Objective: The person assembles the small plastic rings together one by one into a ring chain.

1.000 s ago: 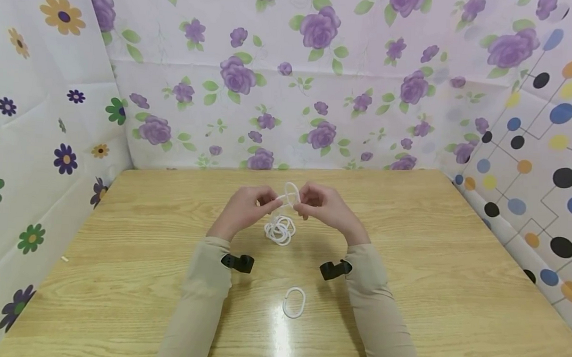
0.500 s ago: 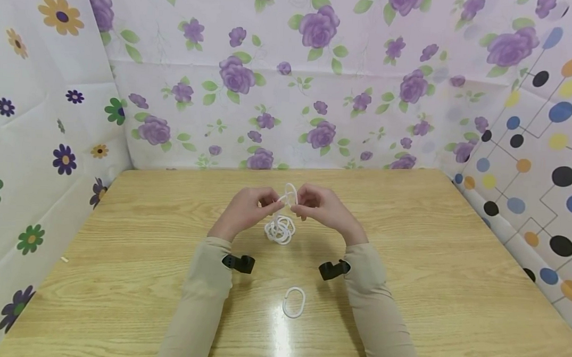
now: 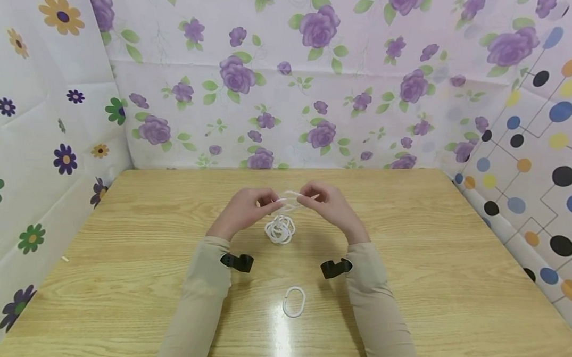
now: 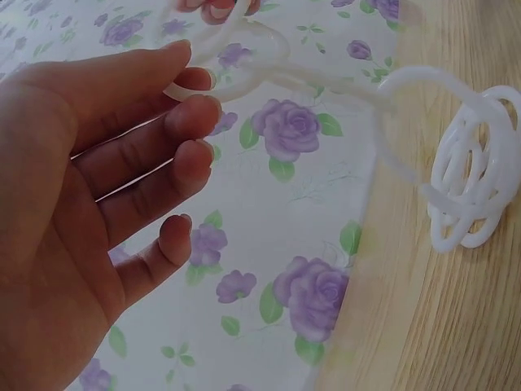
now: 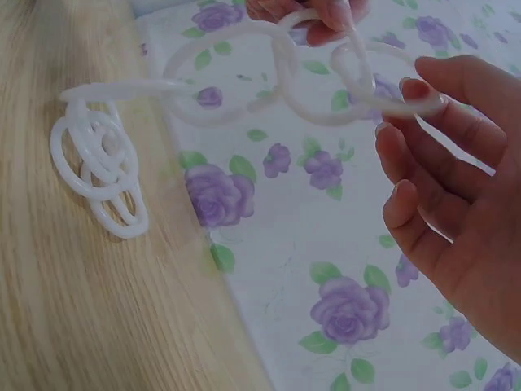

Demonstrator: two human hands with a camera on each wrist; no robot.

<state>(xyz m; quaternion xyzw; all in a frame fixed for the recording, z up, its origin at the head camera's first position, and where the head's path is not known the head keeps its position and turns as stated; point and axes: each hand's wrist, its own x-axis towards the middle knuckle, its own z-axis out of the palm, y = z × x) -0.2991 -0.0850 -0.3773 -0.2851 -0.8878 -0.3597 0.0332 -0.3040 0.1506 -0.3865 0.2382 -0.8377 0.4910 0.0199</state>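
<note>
My left hand [image 3: 248, 209] and right hand [image 3: 332, 210] are raised close together over the back middle of the table. The left pinches a white plastic shower curtain ring [image 4: 232, 93] between thumb and forefinger. Between thumb and forefinger, the right holds another white ring [image 5: 345, 80]; the two rings cross. Further linked rings [image 5: 175, 61] hang from them as a chain, down to a small heap of white rings [image 3: 280, 230] on the wood. Nearer my body, a single oval ring [image 3: 283, 305] with a gap in its side lies flat between the forearms.
The wooden table [image 3: 445, 270] meets a flowered cloth [image 3: 288, 120] at the back, with patterned cloths at both sides. A tiny pale scrap [image 3: 64, 259] lies near the left edge. Each wrist carries a black strapped camera [image 3: 238, 262].
The ring at my right hand stood upright before; now it lies flatter and stretches across between the hands. My right hand has shifted slightly right, while the left stays almost still.
</note>
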